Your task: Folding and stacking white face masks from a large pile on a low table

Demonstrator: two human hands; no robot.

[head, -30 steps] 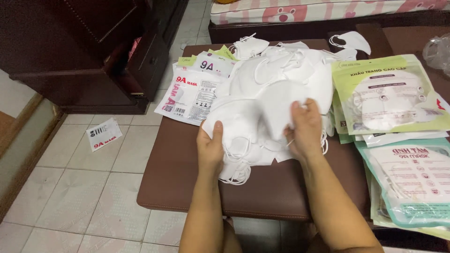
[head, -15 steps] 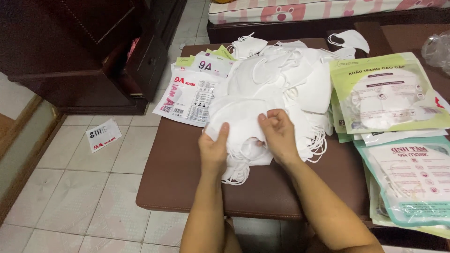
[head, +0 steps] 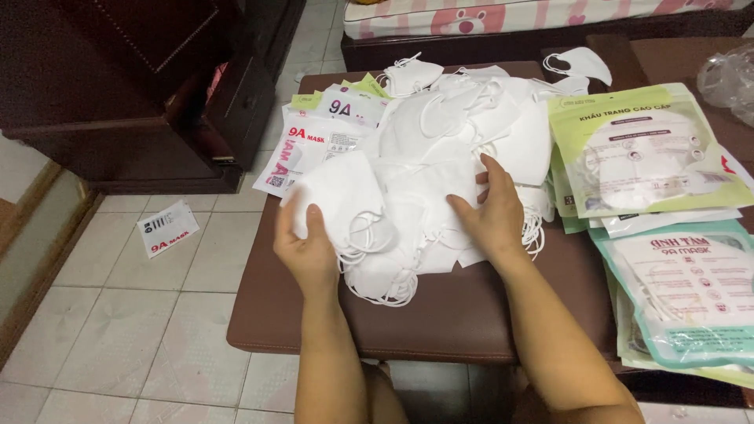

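**Two hands sorting a heap of white face masks on a brown padded tabletop**

A single white mask (head: 339, 195) is pinched in the left hand (head: 308, 250), thumb on top and fingers curled beneath, at about 9 o'clock from the heap. It is a soft, folded fabric piece with a rounded edge, lifted slightly off the pile (head: 448, 149). The right hand (head: 493, 212) lies open and flat, fingers spread, pressing on the pile's near edge at about 4 o'clock; it grips nothing.

The pile is a loose mound of matching masks, thin, matte and limp, with white elastic ear loops (head: 377, 263) trailing out in tangled curls at 6 o'clock. Those loops look ready to snag: lifting the one mask could drag neighbours along, and some could slide off the smooth, leather-like tabletop (head: 440, 322) onto the floor.

At 10 o'clock from the pile lie flat white packets (head: 310, 149) with red print, glossy and crinkled. At 3 o'clock sits a stack of larger plastic pouches (head: 644, 149), green-edged above and teal-edged below, with masks showing through clear windows; they overlap and hang toward the edge, so a nudge might shift them. One stray mask (head: 581, 63) rests at 1 o'clock.

On the pale tiled floor (head: 118, 314), at 8 o'clock, lies one small packet (head: 167, 228). A dark wooden cabinet (head: 141, 86) stands at 10 o'clock.
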